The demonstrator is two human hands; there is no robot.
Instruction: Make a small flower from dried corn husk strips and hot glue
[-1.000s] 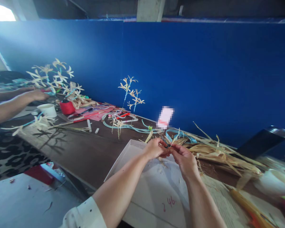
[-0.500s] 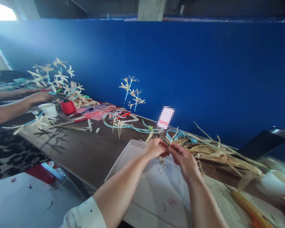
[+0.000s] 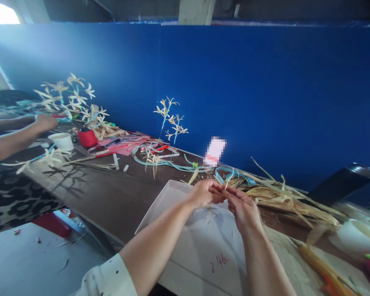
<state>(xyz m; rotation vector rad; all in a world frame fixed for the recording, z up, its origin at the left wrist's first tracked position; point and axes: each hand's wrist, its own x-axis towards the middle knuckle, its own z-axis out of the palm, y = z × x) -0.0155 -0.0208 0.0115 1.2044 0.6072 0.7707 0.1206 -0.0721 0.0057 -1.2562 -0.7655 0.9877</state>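
My left hand (image 3: 206, 193) and my right hand (image 3: 243, 204) meet fingertip to fingertip over a white box lid (image 3: 200, 242) marked with red handwritten digits. Both are closed in a pinch on a thin pale strip of dried husk (image 3: 230, 179), whose tip sticks up between them. The fingers hide its lower part. Small husk scraps lie on the lid beneath. Just beyond my right hand is a pile of dried corn husks (image 3: 283, 199), with a light blue ribbon loop (image 3: 223, 172) beside it.
Husk flowers on blue stems (image 3: 169, 119) stand at the table's back edge. Coiled pale tubing (image 3: 160, 162), a red thread spool (image 3: 87, 137) and a white cup (image 3: 61, 141) lie left. A co-worker's hands (image 3: 46, 122) work there. A yellow-handled tool (image 3: 319, 265) rests at right.
My hands, still pinched together, have shifted slightly to the right with the husk strip. The co-worker's near hand has moved a little to the left.
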